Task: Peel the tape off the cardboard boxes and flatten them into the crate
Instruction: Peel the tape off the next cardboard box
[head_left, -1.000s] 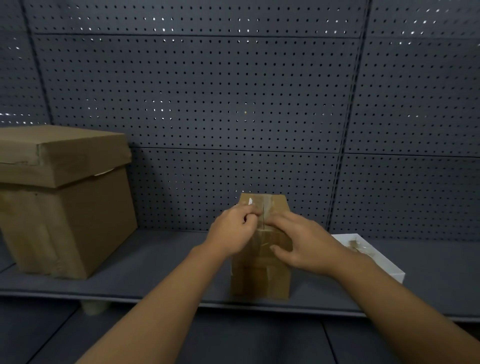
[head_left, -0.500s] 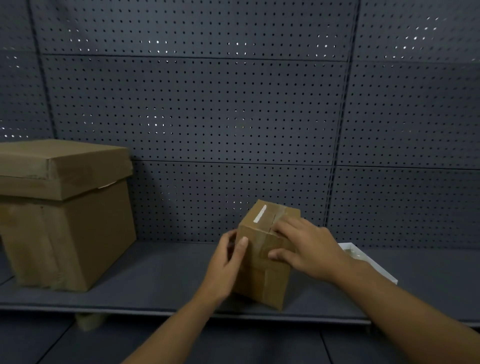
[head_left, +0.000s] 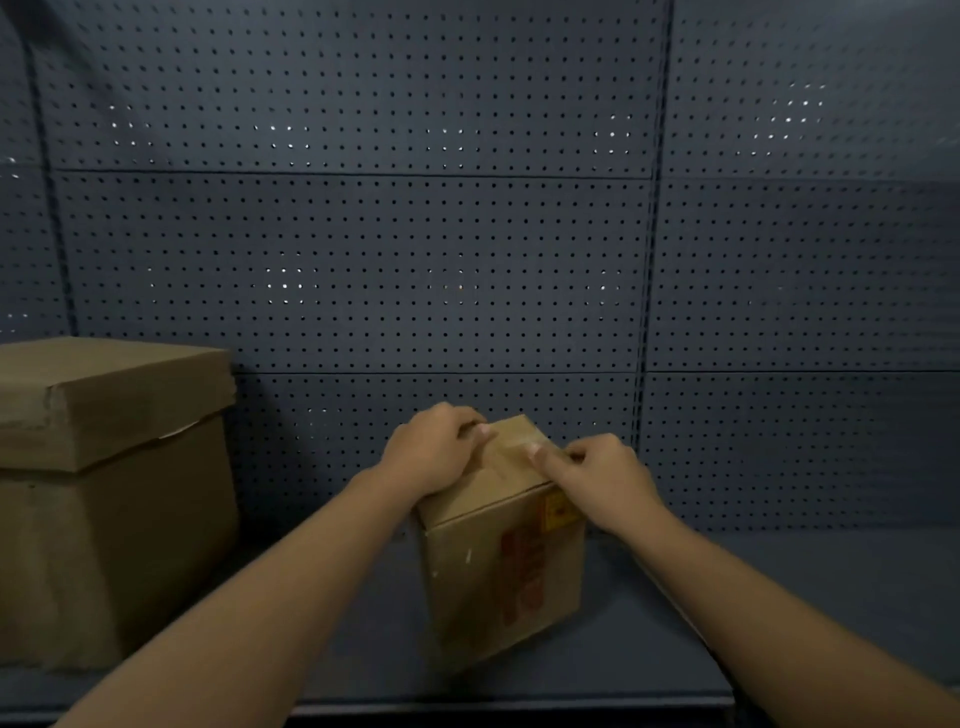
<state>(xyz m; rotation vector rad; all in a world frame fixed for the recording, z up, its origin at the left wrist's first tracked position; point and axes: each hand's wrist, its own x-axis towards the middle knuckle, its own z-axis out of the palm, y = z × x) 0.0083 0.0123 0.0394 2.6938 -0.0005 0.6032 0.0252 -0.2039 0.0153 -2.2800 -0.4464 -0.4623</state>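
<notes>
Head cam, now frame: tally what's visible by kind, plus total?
Cardboard boxes: 2, the small box held under both hands and the large box at left.
Hands: 2, the left hand gripping the small box's top edge, the right hand pinching at the tape on top.
Tape strips: 1.
Shelf: 1.
Pegboard wall: 1.
Total: 7.

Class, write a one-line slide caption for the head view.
Left hand steadies a small cardboard box on a shelf while right hand picks at its top tape.

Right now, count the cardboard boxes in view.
2. A small box stands on the shelf under both hands; a big box stands at the left. Others may lie outside the view.
</notes>
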